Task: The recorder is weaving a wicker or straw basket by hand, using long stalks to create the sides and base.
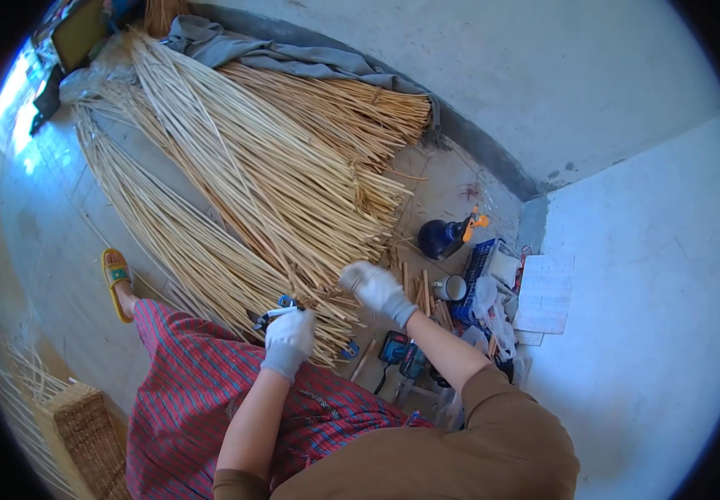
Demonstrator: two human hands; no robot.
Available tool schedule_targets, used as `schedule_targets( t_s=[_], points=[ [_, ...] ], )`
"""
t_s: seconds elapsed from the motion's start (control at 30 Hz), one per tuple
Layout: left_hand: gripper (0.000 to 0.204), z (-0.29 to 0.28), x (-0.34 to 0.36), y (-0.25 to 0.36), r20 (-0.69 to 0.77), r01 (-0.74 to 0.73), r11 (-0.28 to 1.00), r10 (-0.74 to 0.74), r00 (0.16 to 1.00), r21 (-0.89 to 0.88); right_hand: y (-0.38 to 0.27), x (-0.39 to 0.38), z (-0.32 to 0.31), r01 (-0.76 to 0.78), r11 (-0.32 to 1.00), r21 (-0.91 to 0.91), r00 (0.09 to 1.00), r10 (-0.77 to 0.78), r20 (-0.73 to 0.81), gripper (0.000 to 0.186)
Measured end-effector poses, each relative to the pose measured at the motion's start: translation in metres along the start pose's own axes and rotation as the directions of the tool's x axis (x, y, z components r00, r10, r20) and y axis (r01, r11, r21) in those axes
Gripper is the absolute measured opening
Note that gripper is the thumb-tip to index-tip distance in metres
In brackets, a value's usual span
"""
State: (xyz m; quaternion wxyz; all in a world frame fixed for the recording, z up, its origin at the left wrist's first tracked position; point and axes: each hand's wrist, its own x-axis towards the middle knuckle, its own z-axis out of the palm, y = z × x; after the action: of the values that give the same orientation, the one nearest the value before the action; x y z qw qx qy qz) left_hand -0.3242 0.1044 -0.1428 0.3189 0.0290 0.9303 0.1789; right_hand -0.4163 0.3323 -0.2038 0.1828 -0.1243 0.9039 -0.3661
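My left hand (290, 340), in a white glove, is closed around a small hand tool (270, 314) with black, blue and pale parts; its exact kind is unclear. The tool sits over the near bundle of pale wicker rods (178, 227). My right hand (372, 292), gloved too, is at the cut ends of the large middle bundle of rods (268, 150). Its fingers are curled, and what they grip, if anything, is hidden. A thin darker rod (272, 250) runs across the bundles toward the space between my hands.
A browner rod bundle (351, 104) lies beyond, partly under grey cloth (285, 54). Right of me are a dark spray bottle (443, 237), a mug (451, 287), a blue basket (475, 271) and a cordless drill (397, 346). A woven basket (85, 433) stands lower left.
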Motion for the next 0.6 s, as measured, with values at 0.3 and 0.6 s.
schedule_targets(
  t_s=[0.3,0.6],
  points=[
    [0.027,0.005,-0.062,-0.003,-0.336,-0.267,0.851,0.115,0.935,-0.453,0.191,0.040,0.090,-0.708,0.090,0.701,0.283,0.945,0.166,0.082],
    [0.026,0.009,-0.135,0.004,-0.366,-0.319,0.391,-0.049,0.929,-0.863,0.139,0.032,0.075,-0.519,0.161,0.839,0.446,0.889,0.106,0.035]
  ],
)
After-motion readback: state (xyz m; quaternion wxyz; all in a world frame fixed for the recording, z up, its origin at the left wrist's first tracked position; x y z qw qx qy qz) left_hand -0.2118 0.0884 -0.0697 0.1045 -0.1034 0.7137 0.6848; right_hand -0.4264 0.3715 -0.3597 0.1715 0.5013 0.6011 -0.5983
